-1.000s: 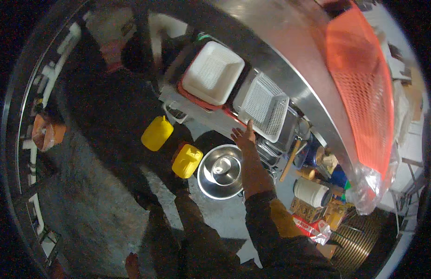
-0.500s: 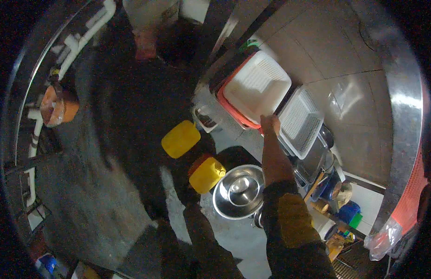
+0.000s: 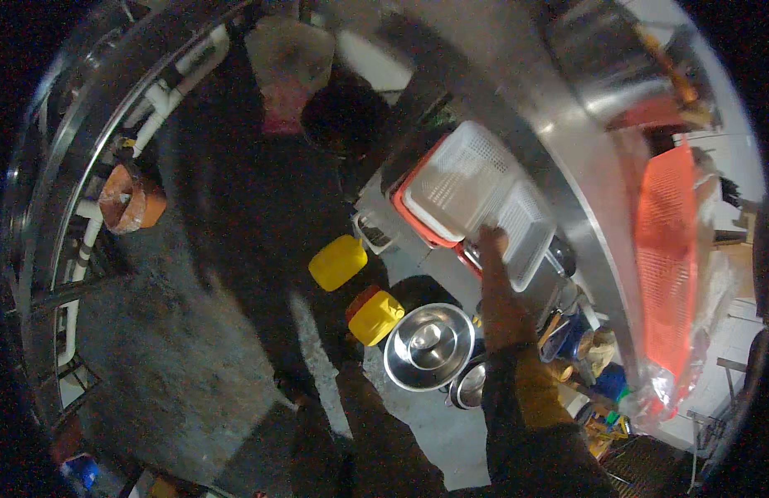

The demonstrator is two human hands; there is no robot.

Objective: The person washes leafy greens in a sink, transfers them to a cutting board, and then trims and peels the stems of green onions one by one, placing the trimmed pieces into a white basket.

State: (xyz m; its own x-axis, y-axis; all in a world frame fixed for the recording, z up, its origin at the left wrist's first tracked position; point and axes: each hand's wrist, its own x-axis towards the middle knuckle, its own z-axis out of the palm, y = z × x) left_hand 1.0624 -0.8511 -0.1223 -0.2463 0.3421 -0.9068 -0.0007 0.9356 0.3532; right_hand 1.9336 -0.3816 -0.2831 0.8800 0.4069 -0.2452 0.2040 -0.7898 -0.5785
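Observation:
My right hand (image 3: 494,242) reaches down to the near corner of a white plastic basket (image 3: 455,187), its fingers closed at the rim and partly hidden. This basket lies in a stack with a red basket (image 3: 418,217), whose edge shows beneath it. Right beside my hand is a second white perforated basket (image 3: 527,228), shallower than the first. My left hand does not appear.
A steel counter edge (image 3: 579,187) passes above the baskets, with a red mesh basket (image 3: 666,257) on it. Two yellow jugs, including one near the bowls (image 3: 376,317), and nested steel bowls (image 3: 430,378) stand on the floor. An orange bucket (image 3: 152,206) hangs by white pipes.
My view has shifted, bringing the counter and its red mesh basket further into sight. My right hand stays at the white basket's near corner.

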